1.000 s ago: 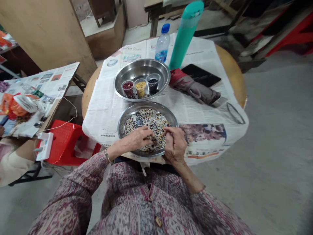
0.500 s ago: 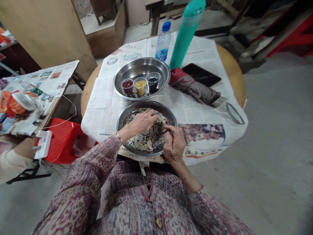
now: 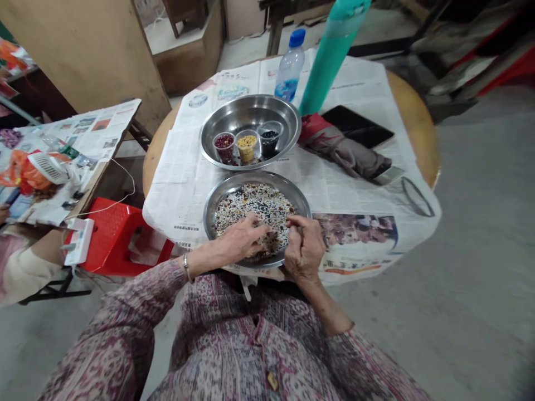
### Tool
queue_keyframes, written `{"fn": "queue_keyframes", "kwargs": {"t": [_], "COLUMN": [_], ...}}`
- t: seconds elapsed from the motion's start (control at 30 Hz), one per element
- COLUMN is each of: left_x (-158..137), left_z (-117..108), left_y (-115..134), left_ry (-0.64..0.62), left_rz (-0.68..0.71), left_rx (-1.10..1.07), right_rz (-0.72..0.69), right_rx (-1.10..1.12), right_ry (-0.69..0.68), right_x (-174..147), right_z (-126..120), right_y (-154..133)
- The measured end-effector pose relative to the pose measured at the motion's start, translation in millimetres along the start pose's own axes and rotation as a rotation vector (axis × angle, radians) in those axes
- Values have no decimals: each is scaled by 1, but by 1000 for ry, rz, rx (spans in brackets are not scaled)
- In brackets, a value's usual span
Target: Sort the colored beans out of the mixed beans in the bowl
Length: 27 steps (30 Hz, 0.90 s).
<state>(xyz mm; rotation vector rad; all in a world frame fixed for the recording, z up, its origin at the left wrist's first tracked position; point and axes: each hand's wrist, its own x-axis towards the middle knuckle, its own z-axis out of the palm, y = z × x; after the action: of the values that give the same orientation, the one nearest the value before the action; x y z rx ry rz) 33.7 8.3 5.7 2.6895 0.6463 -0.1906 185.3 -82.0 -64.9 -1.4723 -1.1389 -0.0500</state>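
Note:
A steel basin [image 3: 208, 225] near the table's front edge holds white grains mixed with yellow, dark red and black ones [image 3: 251, 200]. Low in it, my left hand [image 3: 240, 239] rests on the mix with its fingers apart, a bracelet at the wrist. My right hand [image 3: 306, 245] is closed at the basin's right rim, thumb and fingers curled together; whatever they may hold is too small or hidden. Behind stands a second steel basin [image 3: 246, 108] with three clear plastic cups: dark red beans [image 3: 224, 146], yellow grains [image 3: 246, 146] and black beans [image 3: 270, 139].
Newspaper [image 3: 175, 189] covers the round table. A water bottle [image 3: 290, 67], a tall teal bottle [image 3: 334, 55], a folded umbrella [image 3: 343, 147] and a dark flat object [image 3: 355, 125] lie beyond. Left are a red stool [image 3: 111, 239], a power strip [image 3: 79, 242] and a person's leg.
My left hand has drawn back toward me through the grains, baring the basin's middle. My right hand stays at the right rim. The whole view has shifted slightly.

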Motion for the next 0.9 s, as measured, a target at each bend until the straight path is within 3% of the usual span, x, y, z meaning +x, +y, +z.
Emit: {"fn": "queue_keyframes", "kwargs": {"t": [0.1,0.2,0.37,0.57,0.73,0.9], "left_x": [32,56,53,48,60,35], "left_z": [8,1,-23,-15,1,-8], "left_y": [4,0,-13,-19,-16,-14], "left_ry": [42,137,310,191,145,44], "left_rz": [62,28,-129,-145,12,80], "left_rx": [8,77,171,164,43,-15], "right_rz": [-12,-17,-12,-4,-10,-13], "right_rx": [9,2,0,-6,-3,-3], "right_ry": [5,7,5,1,-1,12], "right_x": [0,1,1,1,1,1], "right_z": [1,1,0,0,0,1], "right_y": [0,-1,-2,-2,-1,-1]}}
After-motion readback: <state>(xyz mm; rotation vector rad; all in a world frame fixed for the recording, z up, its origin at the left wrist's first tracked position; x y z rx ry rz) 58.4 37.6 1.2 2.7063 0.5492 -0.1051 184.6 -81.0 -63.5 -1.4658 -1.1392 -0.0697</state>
